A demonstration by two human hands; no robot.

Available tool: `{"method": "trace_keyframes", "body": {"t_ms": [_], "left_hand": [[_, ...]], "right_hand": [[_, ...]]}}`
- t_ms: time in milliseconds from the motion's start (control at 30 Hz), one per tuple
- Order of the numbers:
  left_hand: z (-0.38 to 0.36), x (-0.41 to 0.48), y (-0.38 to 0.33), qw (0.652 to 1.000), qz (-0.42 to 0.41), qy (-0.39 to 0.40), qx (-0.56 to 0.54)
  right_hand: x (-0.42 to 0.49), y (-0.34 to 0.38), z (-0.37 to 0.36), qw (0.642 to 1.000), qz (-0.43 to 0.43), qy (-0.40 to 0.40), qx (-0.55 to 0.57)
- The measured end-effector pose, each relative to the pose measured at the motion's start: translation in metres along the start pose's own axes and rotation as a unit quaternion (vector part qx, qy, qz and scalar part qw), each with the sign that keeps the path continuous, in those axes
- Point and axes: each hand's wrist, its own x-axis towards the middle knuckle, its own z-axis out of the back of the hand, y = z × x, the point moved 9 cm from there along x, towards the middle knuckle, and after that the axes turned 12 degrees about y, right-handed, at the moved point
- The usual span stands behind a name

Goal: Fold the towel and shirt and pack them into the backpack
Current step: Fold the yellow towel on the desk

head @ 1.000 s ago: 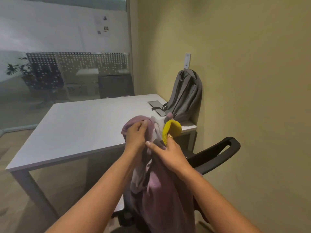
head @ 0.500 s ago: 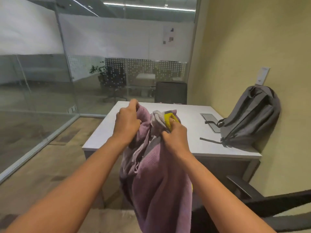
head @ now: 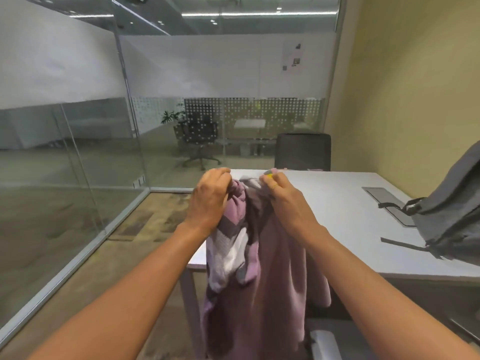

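1. Purple towel (head: 262, 294): we grip its bunched top edge, the fingers of our left hand (head: 209, 201) and right hand (head: 284, 201) curled tight on the cloth.
2. A scrap of yellow fabric (head: 270, 175) peeks above our right fingers.
3. The towel hangs in the air before the white table (head: 345, 229).
4. The grey backpack (head: 452, 209) sits on the table's right side, well apart.

Only one view here, from the camera worn on my head. It faces forward and tips down a little, wide-angled. My forearms come in from the bottom corners, and my left hand (head: 207, 201) and right hand (head: 284, 201) grip the cloth (head: 272, 281) close to the lens at centre frame. The table (head: 337, 216) lies beyond, right of centre; the backpack (head: 452, 203) is cut by the right edge.
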Motion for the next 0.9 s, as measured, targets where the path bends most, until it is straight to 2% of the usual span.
{"method": "trace_keyframes", "body": {"t_ms": [100,200,300,500,600,900], "left_hand": [[-0.016,0.019,0.042,0.998,0.034,0.03,-0.05],[-0.03,0.041,0.07,0.996,0.042,0.035,-0.076],[-0.044,0.071,0.082,0.993,0.042,0.039,-0.105],[-0.084,0.137,0.101,0.991,0.054,0.036,-0.121],[-0.114,0.176,0.113,0.989,0.061,0.03,-0.13],[-0.239,0.284,0.16,0.972,0.126,0.01,-0.197]], "right_hand": [[0.028,-0.009,-0.014,0.998,-0.002,-0.009,-0.065],[0.051,-0.024,-0.019,0.998,-0.037,-0.014,-0.055],[0.074,-0.044,-0.023,0.996,-0.062,-0.01,-0.06],[0.129,-0.098,-0.033,0.985,-0.068,-0.004,-0.16],[0.157,-0.134,-0.031,0.984,-0.068,-0.035,-0.16],[0.232,-0.294,-0.057,0.984,-0.146,-0.055,-0.084]]}}
